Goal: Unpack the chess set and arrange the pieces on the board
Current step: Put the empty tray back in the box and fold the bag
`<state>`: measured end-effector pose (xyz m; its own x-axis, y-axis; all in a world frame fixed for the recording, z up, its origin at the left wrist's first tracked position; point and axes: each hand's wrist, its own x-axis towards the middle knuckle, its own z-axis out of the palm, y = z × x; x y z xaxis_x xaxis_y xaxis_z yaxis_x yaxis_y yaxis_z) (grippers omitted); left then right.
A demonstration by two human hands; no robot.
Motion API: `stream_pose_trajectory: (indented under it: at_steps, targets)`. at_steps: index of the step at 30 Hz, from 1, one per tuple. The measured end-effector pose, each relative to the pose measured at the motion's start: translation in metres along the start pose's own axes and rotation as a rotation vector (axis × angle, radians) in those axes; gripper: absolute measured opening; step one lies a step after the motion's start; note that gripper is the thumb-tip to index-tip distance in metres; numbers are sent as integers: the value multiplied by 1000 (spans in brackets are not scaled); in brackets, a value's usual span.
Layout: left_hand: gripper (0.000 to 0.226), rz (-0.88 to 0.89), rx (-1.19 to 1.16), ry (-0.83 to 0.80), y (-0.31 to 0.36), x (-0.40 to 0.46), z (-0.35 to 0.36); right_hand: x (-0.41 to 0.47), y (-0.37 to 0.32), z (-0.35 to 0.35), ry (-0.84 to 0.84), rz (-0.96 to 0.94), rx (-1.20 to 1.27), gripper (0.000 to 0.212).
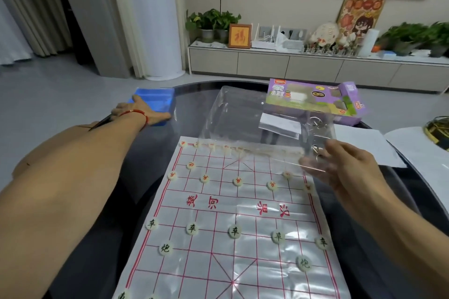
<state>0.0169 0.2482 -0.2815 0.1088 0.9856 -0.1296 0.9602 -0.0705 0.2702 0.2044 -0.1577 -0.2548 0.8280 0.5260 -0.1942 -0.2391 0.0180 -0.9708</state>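
Observation:
A white plastic chess board sheet [233,216] with red grid lines lies on the dark table. Several round pale pieces stand on it, red-marked ones [238,181] on the far half and dark-marked ones [234,232] on the near half. My right hand [345,167] holds up a clear plastic bag [243,124] over the board's far edge, pinching its near corner. My left hand [143,111] reaches far left and grips the edge of a blue tray [158,98] at the table's rim. A purple chess set box [313,102] lies behind the bag.
White paper sheets [379,143] lie on the table at right, beside a yellow-and-black object [437,131] at the frame edge. The round dark table [102,250] curves away at left. A low cabinet with plants and ornaments [291,60] stands against the far wall.

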Motion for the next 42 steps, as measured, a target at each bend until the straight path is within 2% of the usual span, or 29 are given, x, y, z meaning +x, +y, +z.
stream_pose_trajectory:
  at_steps: [6,9,10,14,17,21,24,26,28,29,32,35,37,39,42]
  targets:
    - [121,-48,-208,71,-5,-23,-17,-5,1,3,0,9,43,29]
    - [134,14,-404,38,-9,-36,-38,-11,-3,4,-23,8,82,32]
    - [132,55,-462,36,-8,-45,-48,-14,-4,6,-25,10,97,32]
    - [91,271,-606,-7,13,-112,-87,-27,-13,18,-43,62,187,21]
    - [85,372,-602,-112,33,-165,-98,-42,-18,29,-88,79,267,12]
    - [100,375,-581,-211,60,-220,-91,-55,-15,40,-78,72,316,28]
    - [107,388,-543,-217,75,-245,-76,-60,-10,49,-54,82,339,55]
    - [90,384,-513,-218,83,-260,-66,-61,-7,54,-61,80,364,66]
    - [58,391,-454,-204,92,-273,-59,-62,-5,58,-98,85,438,66]
    - [56,380,-417,-193,96,-276,-56,-64,-5,61,-121,84,470,63]
    - [103,315,-339,-166,111,-276,-47,-72,-3,65,-193,48,484,47]
    - [136,273,-159,-142,127,-257,-35,-76,-3,71,-235,55,546,63]
    - [141,344,-108,-173,145,-226,-16,-75,-3,73,-236,62,574,72]
    - [130,444,-14,-189,152,-225,-17,-73,-4,73,-243,49,597,72]
    - [125,382,39,-122,144,-255,-42,-70,-7,73,-259,22,648,65]
